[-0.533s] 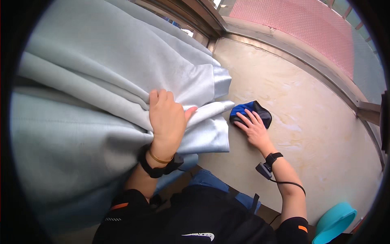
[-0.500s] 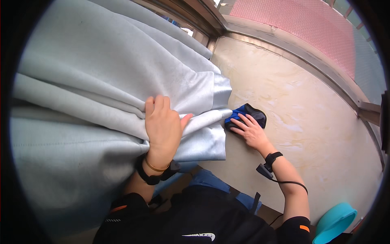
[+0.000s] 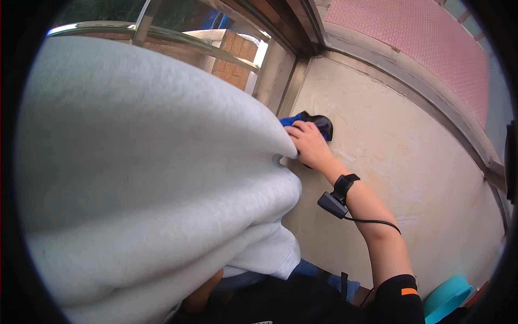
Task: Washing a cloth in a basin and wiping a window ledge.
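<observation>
My right hand (image 3: 313, 146) rests on a blue and black cloth (image 3: 322, 126) on the pale, marbled sill (image 3: 372, 140), fingers bent over it. Some of the cloth's left part is hidden by a large grey-white curtain (image 3: 151, 146). The curtain hangs in thick folds across the left half of the view, its edge close to my right fingers. Of my left arm only a bit of skin shows below the curtain's lower folds; the left hand itself is hidden behind the fabric.
A window frame (image 3: 310, 32) with metal edges borders the sill at the back and curves down the right side. Pink textured sheeting (image 3: 410, 48) lies outside. A turquoise basin (image 3: 449, 297) stands at the lower right. A black device (image 3: 333, 204) with a cable is strapped to my right wrist.
The curtain has been lifted and spread toward me, covering my left hand and uncovering the window at the upper left. My right hand and the cloth have slid left and away from me.
</observation>
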Demonstrator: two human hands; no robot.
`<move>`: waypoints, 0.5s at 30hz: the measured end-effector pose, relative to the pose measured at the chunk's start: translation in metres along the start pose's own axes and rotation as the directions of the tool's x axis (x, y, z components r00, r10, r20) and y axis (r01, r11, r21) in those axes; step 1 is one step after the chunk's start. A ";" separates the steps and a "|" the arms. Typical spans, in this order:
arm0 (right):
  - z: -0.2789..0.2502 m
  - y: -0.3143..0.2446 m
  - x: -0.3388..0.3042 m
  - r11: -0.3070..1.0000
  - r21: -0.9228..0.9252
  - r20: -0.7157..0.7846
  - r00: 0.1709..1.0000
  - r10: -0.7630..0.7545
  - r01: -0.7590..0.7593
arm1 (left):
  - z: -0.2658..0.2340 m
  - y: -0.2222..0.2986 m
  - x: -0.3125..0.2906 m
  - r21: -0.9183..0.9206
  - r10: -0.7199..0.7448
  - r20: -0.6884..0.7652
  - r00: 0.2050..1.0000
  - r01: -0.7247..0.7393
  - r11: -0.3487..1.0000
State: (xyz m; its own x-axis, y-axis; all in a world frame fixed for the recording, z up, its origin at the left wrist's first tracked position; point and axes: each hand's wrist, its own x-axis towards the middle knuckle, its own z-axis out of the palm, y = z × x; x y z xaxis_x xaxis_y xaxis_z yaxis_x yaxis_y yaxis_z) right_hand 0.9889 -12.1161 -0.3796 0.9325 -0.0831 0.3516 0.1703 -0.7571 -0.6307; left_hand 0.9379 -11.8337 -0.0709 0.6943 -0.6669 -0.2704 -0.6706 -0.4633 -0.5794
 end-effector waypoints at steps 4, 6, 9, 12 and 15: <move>0.020 0.009 -0.001 0.963 -0.189 0.126 0.978 -0.168 0.190 | 0.021 -0.004 -0.010 -0.022 0.090 -0.070 0.994 -0.091 0.996; 0.008 0.027 0.022 0.975 -0.193 0.108 0.990 -0.087 0.107 | 0.024 -0.012 -0.010 -0.025 0.101 -0.081 0.992 -0.103 0.994; -0.032 0.068 0.051 0.955 -0.290 -0.089 0.996 0.030 -0.055 | 0.032 -0.017 -0.010 -0.047 0.132 -0.108 0.985 -0.138 0.989; -0.054 0.098 0.097 0.869 -0.417 -0.364 0.925 0.108 -0.266 | 0.029 -0.034 -0.024 -0.022 0.115 -0.104 0.988 -0.117 0.993; -0.068 0.113 0.085 0.801 -0.485 -0.304 0.927 0.221 -0.350 | 0.036 -0.042 -0.013 -0.016 0.146 -0.131 0.981 -0.149 0.989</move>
State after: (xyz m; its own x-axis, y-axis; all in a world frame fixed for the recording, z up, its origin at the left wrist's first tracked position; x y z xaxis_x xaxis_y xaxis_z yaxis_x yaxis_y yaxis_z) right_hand 1.0653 -12.2524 -0.3740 0.8046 -0.4415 0.3972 -0.3448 -0.8918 -0.2929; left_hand 0.9668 -11.7842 -0.0707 0.5487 -0.7981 -0.2487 -0.7710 -0.3681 -0.5197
